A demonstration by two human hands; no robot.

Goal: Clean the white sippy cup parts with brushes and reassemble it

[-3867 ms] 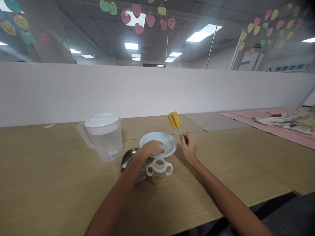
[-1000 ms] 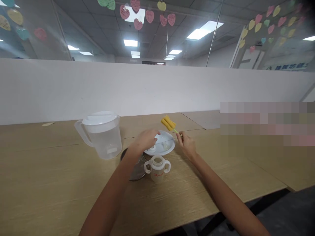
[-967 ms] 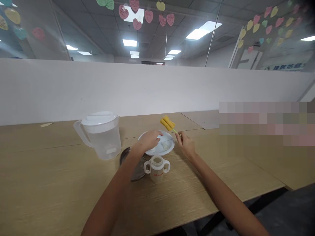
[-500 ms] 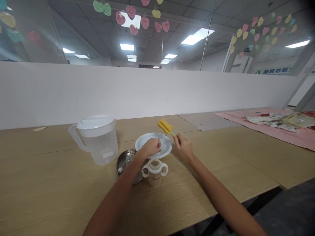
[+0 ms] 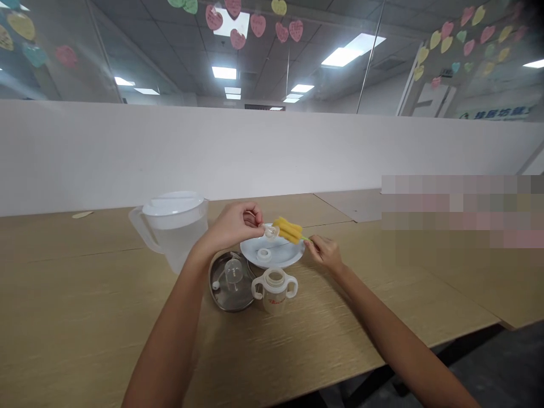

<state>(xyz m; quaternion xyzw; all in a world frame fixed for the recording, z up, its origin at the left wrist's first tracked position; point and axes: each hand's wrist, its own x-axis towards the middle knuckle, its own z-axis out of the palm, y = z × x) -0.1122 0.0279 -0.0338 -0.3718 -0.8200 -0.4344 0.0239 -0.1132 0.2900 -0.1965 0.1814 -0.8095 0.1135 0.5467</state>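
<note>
Now, left hand (image 5: pixel 238 222): thumb and fingers pinched on a small clear piece (image 5: pixel 271 232), raised above a white bowl (image 5: pixel 284 258); the remaining fingers curl toward the palm.
Clear piece: see-through, rounded, too small to make out in full; probably light, soft and springy, slippery if wet; best gripped by its edge, as the fingertips do.
Right hand (image 5: pixel 326 252): fingers wrapped around the thin green handle of a yellow sponge brush (image 5: pixel 289 230).
Sponge brush: head tilted over the bowl, against or just beside the clear piece, contact impossible to tell; fluted foam, likely light and squeezable; the slim, stiffer handle gives the surer hold.
White bowl: wide, shallow, smooth, glossy; 1 white ring (image 5: pixel 264 255) inside, apparently rigid plastic.
Metal tray (image 5: pixel 229 303): round, low-rimmed, shiny; holds 1 clear dome cap (image 5: pixel 233 272), thin-walled in look, and 1 small white-ended piece (image 5: pixel 216 285) left of it.
Cup (image 5: pixel 274 294): upright, open-mouthed, nearer the person than the bowl; 2 looped white handles, translucent body, red lettering; probably light, easily lifted by either loop.
Pitcher (image 5: pixel 172 226): translucent plastic, white lid, broad side handle; lower part hidden behind the left arm.
Table (image 5: pixel 340 340): pale brown, wood-grained, flat.
</note>
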